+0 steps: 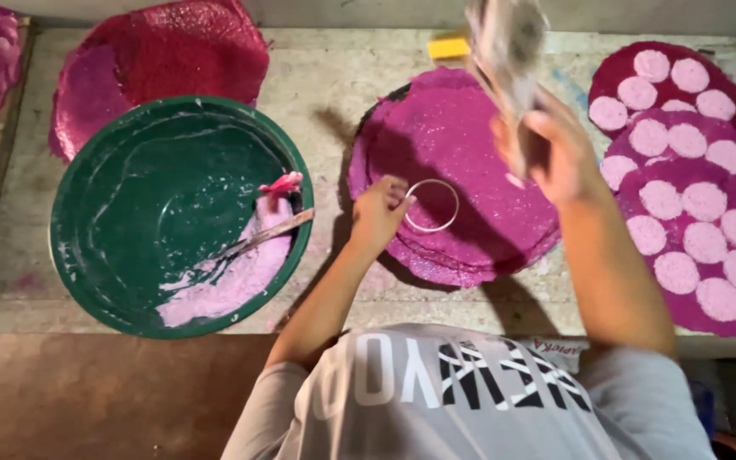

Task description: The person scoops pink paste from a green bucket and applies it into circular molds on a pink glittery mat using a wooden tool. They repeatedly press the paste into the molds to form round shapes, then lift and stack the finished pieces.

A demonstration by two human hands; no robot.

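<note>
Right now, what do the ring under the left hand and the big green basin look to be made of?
The ring looks like thin metal: pale, narrow, glinting band, though plastic is possible. The green basin looks like glossy plastic or enamelled metal, its smooth wall smeared with pink batter.

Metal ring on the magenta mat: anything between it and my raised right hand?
Nothing visible. The metal ring lies flat on the magenta mat, only bare mat inside it; the left hand pinches its left edge. The right hand, gripping a blurred pale tool, is raised to its right.
</note>
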